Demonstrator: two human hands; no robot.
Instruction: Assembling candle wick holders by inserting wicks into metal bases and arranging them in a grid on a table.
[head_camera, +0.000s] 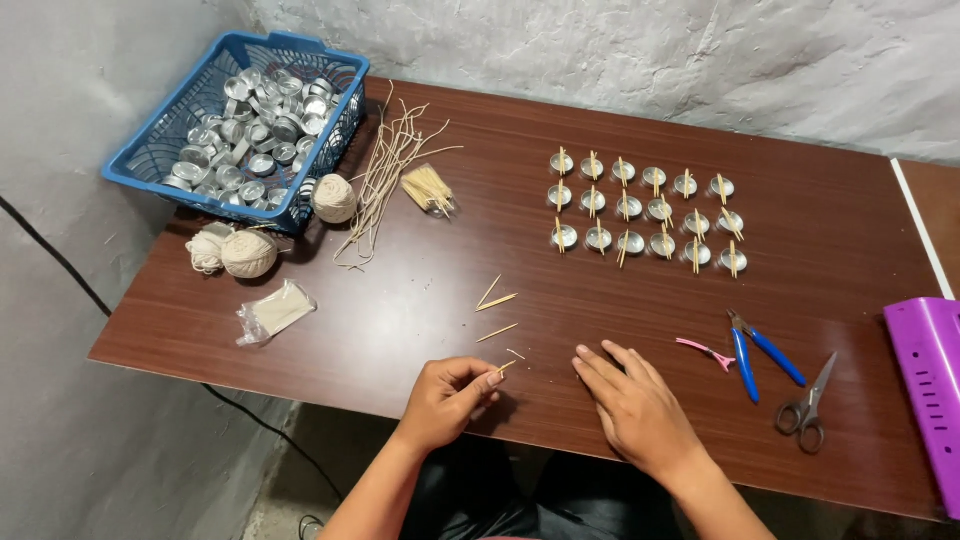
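Note:
My left hand (450, 395) pinches a small wooden stick (507, 366) at the table's near edge, its fingertips closed on one end. Beside it, my right hand (632, 403) lies flat and palm down on the brown table (400, 290), fingers slightly spread, holding nothing. A few loose wooden sticks (497, 300) lie just beyond my left hand. Farther back, small metal cups (645, 212) stand in three rows, each with sticks laid across its top.
A blue basket (150, 165) of several empty metal cups sits at the back left, with balls of twine (248, 253), cut wick strings (385, 170), a stick bundle (428, 188) and a plastic bag (275, 312) nearby. Blue-handled pliers (757, 352), a pink clip (705, 351), scissors (810, 405) and a purple tray (930, 390) lie right.

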